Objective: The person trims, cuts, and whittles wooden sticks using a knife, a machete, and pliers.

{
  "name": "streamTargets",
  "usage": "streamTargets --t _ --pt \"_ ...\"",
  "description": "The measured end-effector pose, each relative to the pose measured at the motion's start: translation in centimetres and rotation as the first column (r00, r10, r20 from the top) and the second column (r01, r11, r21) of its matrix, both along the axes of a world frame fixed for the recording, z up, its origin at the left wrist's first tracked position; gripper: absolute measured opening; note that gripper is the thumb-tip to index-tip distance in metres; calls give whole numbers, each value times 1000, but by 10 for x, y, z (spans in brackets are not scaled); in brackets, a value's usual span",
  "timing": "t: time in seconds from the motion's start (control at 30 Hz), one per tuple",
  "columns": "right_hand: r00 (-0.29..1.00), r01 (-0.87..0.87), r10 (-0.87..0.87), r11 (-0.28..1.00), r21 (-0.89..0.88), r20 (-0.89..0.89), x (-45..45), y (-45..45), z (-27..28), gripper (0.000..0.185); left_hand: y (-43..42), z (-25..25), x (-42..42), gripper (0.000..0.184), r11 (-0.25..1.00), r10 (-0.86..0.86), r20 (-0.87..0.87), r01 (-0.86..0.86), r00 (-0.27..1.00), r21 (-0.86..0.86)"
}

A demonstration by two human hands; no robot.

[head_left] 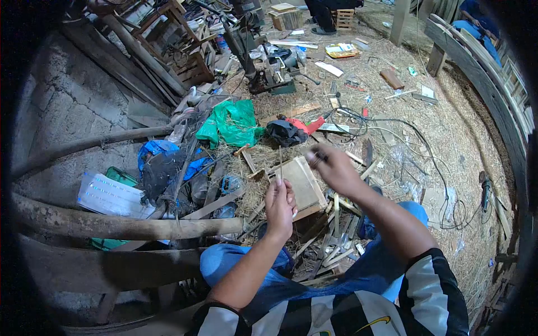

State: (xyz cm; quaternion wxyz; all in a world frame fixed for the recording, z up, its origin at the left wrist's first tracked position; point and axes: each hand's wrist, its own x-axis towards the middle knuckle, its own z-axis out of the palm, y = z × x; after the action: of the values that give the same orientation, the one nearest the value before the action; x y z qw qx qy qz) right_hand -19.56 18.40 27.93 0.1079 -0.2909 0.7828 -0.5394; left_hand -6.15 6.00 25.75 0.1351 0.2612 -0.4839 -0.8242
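Note:
My left hand (280, 206) is closed around a thin upright stick (281, 159), which rises above the fingers. A small dark-and-pale piece (272, 175) shows beside the thumb; its kind is unclear. To the right and a little higher, my right hand (335, 172) has its fingers curled in, somewhat blurred. Something dark (318, 155) shows at its fingertips, too small to name. Below and between both hands stands a pale wooden block or box (305, 185) with a flat top. A hammer-like tool with a wooden handle (249, 161) lies left of it.
Wood offcuts (328, 255) litter the ground between my knees. Ahead lie a green plastic bag (232, 120), a red power tool (307, 124) and looping black cable (414, 126). A wooden pole (129, 224) runs along the left; a heavy beam (487, 73) borders the right. Another person (479, 25) sits beyond it.

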Motion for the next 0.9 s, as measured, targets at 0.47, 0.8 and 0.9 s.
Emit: streamTargets --t 0.47,0.8,0.9 --pt "985 -87 99 993 85 -144 24 -20 -18 27 7 -24 -1 27 976 -95 2 94 995 -199" --pt "999 46 -50 989 144 20 -29 7 4 38 5 -13 -1 37 990 -28 51 34 998 -136" --pt "945 302 -210 856 419 -251 -52 32 17 31 4 -8 2 40 996 -43 60 47 997 -77"
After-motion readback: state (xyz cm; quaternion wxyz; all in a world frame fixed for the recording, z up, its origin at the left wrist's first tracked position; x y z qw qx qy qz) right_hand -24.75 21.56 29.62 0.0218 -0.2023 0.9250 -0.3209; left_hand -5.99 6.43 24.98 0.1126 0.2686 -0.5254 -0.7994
